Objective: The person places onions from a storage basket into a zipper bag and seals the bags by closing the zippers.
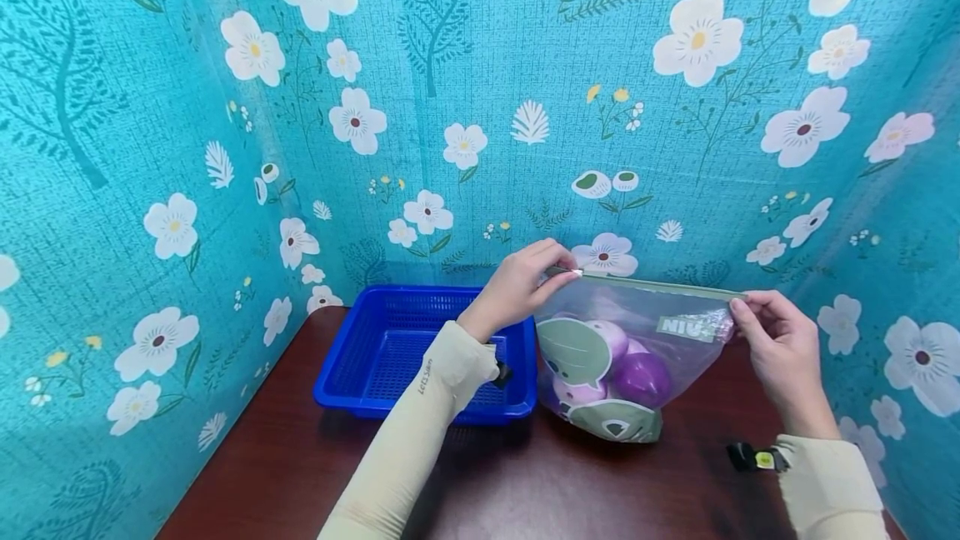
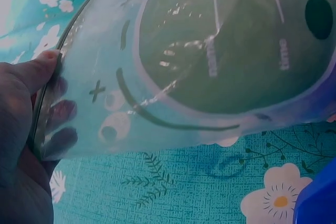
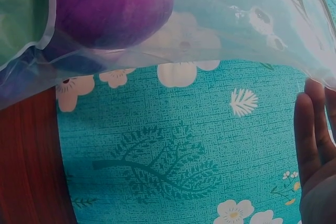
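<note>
A clear zip bag with green printed shapes hangs between my two hands, its green top strip stretched across. Several round purple and pink things show inside, one of them a dark purple ball. My left hand pinches the top strip at its left end, thumb in front and fingertips showing through the plastic in the left wrist view. At the other end my right hand pinches the upper corner between thumb and fingers. The bag's bottom is close over the table.
Left of the bag stands a blue plastic basket, partly behind my left forearm. The dark red-brown table is closed in at the back and sides by a turquoise flowered cloth.
</note>
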### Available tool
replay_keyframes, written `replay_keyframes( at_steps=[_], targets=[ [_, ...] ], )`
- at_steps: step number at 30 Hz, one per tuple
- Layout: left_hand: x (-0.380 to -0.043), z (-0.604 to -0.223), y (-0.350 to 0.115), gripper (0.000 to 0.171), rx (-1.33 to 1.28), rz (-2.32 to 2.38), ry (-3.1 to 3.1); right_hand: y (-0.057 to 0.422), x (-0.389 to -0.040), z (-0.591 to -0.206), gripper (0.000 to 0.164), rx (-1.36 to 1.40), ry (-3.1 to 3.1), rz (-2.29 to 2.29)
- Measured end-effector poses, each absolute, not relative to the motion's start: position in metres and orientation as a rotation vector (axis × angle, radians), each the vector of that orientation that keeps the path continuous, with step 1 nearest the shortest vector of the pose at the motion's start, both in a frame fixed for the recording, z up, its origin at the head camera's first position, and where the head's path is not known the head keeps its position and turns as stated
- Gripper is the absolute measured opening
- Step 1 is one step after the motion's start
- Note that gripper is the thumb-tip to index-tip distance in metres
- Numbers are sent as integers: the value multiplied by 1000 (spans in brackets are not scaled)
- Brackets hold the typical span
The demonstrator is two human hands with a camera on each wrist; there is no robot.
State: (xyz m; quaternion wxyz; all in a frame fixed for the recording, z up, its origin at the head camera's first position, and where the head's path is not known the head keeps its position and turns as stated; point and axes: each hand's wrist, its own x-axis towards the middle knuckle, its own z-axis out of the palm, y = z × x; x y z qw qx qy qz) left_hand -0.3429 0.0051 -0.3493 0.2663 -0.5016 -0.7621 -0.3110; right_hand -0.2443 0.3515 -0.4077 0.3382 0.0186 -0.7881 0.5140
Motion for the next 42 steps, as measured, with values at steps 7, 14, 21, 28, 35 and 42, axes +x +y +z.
replay_keyframes(
  at_steps=[7, 14, 21, 28, 35, 42],
  targets=[
    [-345, -349, -3, 8, -1384, -950, -2085, 352, -244, -408, 15, 33, -2048, 1331],
    [-349, -351, -8, 8, -1413, -1114, -2121, 351, -241, -408, 16, 1, -2057, 1299],
    [-355, -356, -12, 9, -1405, -1237, -2127, 353, -240, -408, 17, -1, -2055, 1310],
    [-361, -360, -17, 7, -1415, -1314, -2086, 353, -242, -410, 15, -15, -2049, 1310],
    [-362, -360, -19, 8, -1379, -1361, -2075, 353, -243, -409, 16, -2, -2046, 1322],
    [-363, -364, -21, 8, -1356, -1420, -2074, 353, -242, -409, 16, 1, -2045, 1320]
  ],
)
